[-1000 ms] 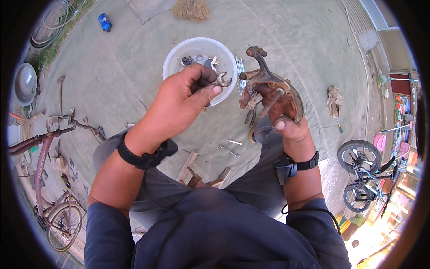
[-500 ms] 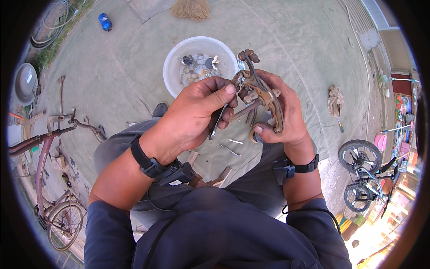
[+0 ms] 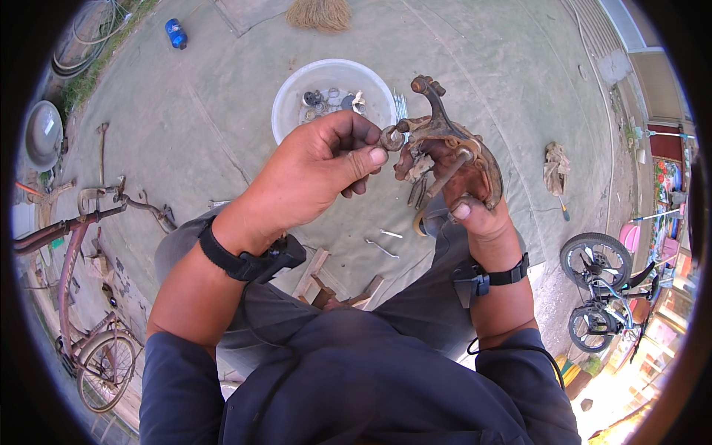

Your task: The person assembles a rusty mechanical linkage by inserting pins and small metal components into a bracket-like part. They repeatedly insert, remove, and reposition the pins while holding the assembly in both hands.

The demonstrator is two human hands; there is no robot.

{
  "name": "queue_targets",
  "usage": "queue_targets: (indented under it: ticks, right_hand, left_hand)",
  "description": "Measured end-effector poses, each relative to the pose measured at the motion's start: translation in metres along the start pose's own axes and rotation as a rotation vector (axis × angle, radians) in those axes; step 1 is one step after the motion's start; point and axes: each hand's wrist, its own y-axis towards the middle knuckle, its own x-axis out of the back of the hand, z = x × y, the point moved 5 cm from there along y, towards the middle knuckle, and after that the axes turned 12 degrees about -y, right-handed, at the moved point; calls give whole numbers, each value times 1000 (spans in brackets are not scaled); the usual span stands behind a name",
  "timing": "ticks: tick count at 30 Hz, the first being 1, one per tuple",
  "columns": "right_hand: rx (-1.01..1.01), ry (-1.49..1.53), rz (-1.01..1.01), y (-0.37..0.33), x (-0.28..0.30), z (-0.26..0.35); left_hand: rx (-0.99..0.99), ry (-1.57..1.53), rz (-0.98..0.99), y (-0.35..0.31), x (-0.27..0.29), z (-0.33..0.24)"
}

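Note:
A rusty bicycle brake caliper (image 3: 445,137) is gripped by my right hand (image 3: 478,211), its thumb at the lower edge and the other fingers behind it. A long bolt (image 3: 449,174) sticks out from the caliper's middle toward me. Between thumb and forefinger my left hand (image 3: 326,159) pinches a small wrench; only its round head (image 3: 391,139) shows, close against a nut (image 3: 403,127) at the caliper's left end. Whether the head sits on that nut I cannot tell. The rest of the wrench is hidden by my fingers.
Past my hands stands a pale plastic basin (image 3: 334,68) with rings and small parts. Two small wrenches (image 3: 382,248) lie on the green ground sheet between my knees. A bicycle frame (image 3: 74,267) lies at left, another bicycle (image 3: 601,289) at right. A rag (image 3: 555,169) lies nearby.
My right hand has turned the caliper and moved it slightly right, so its face shows more. The wrench has swung from slanting down to where only its head shows.

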Motion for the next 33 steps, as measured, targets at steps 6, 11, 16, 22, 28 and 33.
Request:
queue_targets:
  ticks: [6,11,16,22,28,33]
  right_hand:
    - [13,-365,17,1,11,5]
    - [38,-449,-46,0,13,5]
    - [22,-371,-44,0,9,6]
    - [54,-472,33,3,6,14]
    - [20,-353,-5,1,7,7]
    - [-35,-311,23,-1,11,0]
  left_hand:
    - [138,-347,-50,-3,-13,17]
    - [128,-475,-52,-3,-16,21]
    - [122,-462,-62,-4,-16,20]
    - [184,-510,-57,-4,-14,21]
    - [194,-482,-48,-5,-13,23]
    - [85,-184,-37,1,-4,14]
